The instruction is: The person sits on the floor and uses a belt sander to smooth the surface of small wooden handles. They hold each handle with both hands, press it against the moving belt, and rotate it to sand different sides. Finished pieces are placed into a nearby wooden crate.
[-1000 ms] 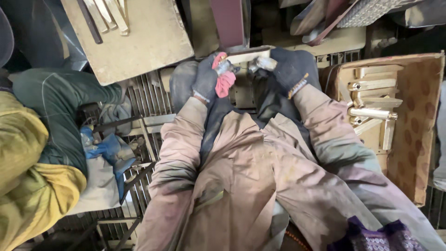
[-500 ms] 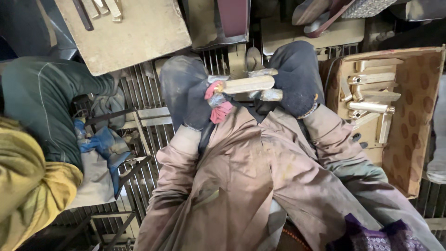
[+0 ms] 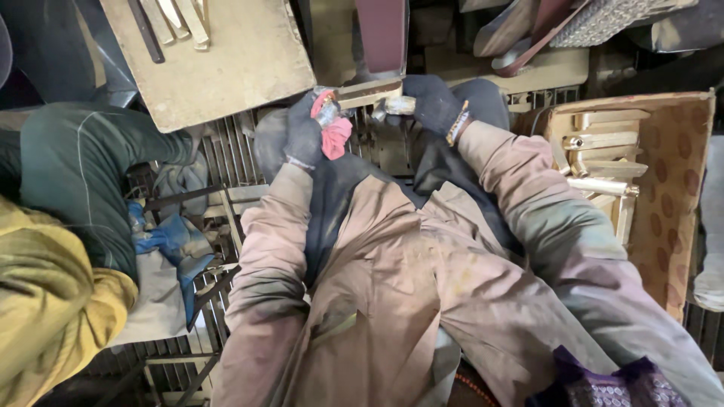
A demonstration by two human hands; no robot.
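Gripping a brass bar (image 3: 367,93) at upper centre, the gloved left hand (image 3: 305,134) and right hand (image 3: 431,102) close fingers round its ends, steadying it under the belt (image 3: 381,34).

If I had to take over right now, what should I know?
Left hand: gloved, gripping one end of a brass part, with a red cloth under the fingers.
Right hand: gloved, gripping the other end.
The part is held against the belt of the sander.
More brass parts lie in the cardboard box on the right.
Done or left: the pictures don't show how many parts are finished.
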